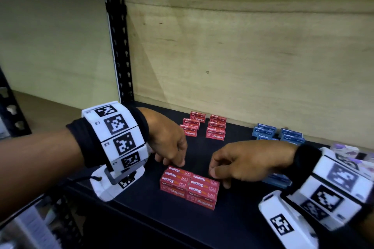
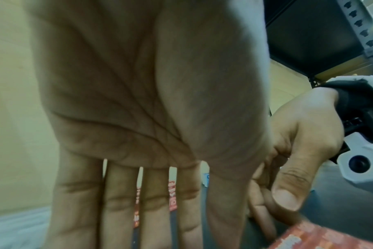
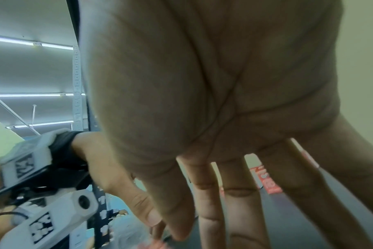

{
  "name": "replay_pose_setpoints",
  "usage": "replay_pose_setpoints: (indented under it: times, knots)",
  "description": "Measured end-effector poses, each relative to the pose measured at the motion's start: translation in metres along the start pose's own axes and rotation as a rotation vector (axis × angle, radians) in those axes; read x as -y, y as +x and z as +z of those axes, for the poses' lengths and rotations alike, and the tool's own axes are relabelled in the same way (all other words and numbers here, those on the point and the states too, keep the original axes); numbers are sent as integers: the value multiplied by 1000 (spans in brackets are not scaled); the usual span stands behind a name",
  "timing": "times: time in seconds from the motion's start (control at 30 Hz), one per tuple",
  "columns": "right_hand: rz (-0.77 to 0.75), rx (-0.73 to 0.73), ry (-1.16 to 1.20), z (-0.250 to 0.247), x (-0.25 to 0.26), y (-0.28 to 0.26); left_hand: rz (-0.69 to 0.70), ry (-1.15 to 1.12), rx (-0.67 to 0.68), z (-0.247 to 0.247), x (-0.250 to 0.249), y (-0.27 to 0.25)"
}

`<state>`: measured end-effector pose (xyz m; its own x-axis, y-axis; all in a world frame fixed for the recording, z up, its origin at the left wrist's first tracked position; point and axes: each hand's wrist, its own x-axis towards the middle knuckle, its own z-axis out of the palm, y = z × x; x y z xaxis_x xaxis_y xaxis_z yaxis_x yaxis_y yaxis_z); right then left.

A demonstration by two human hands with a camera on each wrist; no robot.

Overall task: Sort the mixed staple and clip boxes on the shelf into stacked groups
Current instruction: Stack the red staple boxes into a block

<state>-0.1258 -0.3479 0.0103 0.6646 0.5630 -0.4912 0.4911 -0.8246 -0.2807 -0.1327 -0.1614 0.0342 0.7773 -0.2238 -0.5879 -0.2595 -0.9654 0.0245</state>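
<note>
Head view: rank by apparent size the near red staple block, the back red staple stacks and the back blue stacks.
1. near red staple block, though it is closest.
2-3. back red staple stacks and back blue stacks: alike, blue partly hidden.

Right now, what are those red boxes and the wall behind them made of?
The red staple boxes look like thin printed cardboard, matte, with folded edges and white lettering. The back wall seems to be bare plywood: pale, unpainted, with visible grain and a knot.
</note>
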Motion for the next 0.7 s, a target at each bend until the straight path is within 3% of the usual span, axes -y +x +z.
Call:
replay_pose_setpoints:
  times: [0.17,0.27,0.5,0.7]
  knots:
    - [37,-133,-79,-31,-11,17,-40,141,-266,-24,4,12]
    - [87,-241,-145,-51,-19,32,-80,245,-352,-39,10,28]
    - [257,-303,-389,-68,-34,67,-178,301,-381,-56,23,68]
    - [259,-238,-412,-71,-38,86,-202,305,-371,-57,27,88]
